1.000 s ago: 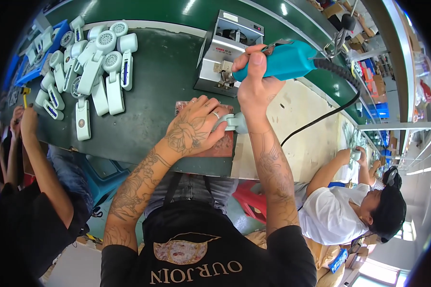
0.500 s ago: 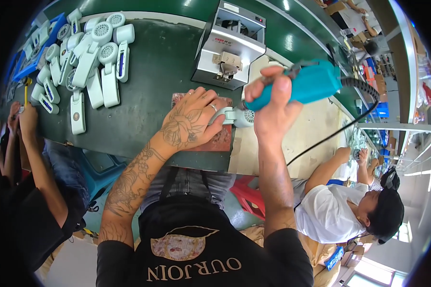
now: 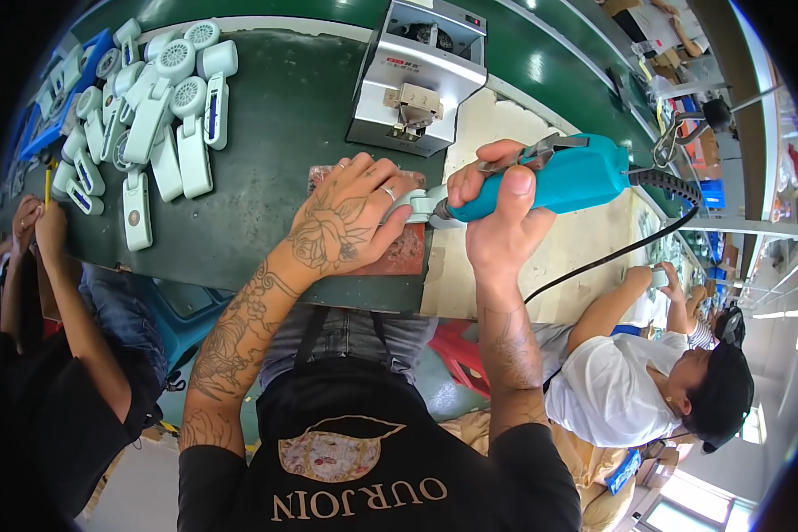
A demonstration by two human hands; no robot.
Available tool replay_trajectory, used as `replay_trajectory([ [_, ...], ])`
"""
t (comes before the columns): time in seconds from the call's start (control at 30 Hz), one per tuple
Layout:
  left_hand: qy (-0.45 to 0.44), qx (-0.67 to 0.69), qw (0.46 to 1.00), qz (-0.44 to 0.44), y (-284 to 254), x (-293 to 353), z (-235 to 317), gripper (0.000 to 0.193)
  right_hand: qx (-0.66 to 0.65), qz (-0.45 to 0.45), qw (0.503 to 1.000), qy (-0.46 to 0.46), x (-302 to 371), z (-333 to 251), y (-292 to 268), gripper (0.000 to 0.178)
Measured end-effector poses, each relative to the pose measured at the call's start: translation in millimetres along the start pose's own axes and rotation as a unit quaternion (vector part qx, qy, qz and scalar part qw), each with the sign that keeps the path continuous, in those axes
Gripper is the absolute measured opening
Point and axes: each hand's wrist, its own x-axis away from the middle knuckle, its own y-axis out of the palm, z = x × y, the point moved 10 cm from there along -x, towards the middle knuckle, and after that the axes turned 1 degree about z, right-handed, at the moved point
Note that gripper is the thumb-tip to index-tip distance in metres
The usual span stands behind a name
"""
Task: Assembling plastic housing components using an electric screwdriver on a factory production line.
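Observation:
My left hand is closed over a pale mint handheld fan, pressing it onto a reddish pad at the bench's front edge. Most of the fan's handle is hidden under my palm, and the screwdriver hides much of its head. In my right hand is a teal electric screwdriver, lying nearly level with its nose toward the left. The nose meets the fan's hinge part beside my left thumb; the contact point itself is too small to make out.
Several mint fans lie heaped at the left, next to a blue tray. A grey metal machine stands behind the pad. The screwdriver's black cord loops at the right. Co-workers sit on both sides, one in a white shirt.
My right hand has brought the screwdriver left and slightly down, so its nose now meets the fan's hinge. My left hand stays on the fan. The view has shifted slightly.

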Motion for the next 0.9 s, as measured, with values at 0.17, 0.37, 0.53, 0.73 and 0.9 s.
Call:
replay_trajectory([
  [0.17, -0.002, 0.003, 1.000, -0.005, -0.3, -0.1, 0.7, 0.030, 0.073, 0.001, 0.997, 0.024, 4.6, 8.6, -1.6, 0.056],
  [0.37, 0.002, 0.002, 1.000, -0.008, 0.6, -1.9, 2.2, 0.029, 0.059, -0.023, 0.998, 0.001, 8.2, 16.7, -0.5, 0.051],
  [0.53, 0.004, -0.009, 1.000, -0.010, 3.1, -3.8, 0.6, 0.030, 0.081, -0.014, 0.997, -0.008, 8.9, 19.0, 2.2, 0.047],
  [0.73, 0.006, -0.019, 1.000, -0.014, 4.2, -5.5, 7.6, 0.032, 0.091, -0.009, 0.995, -0.034, 8.5, 10.8, -4.1, 0.048],
  [0.9, 0.079, -0.015, 0.997, -0.013, 1.3, 4.8, 21.9, 0.034, 0.037, 0.096, 0.995, 0.000, 7.2, -4.0, -29.9, 0.051],
])
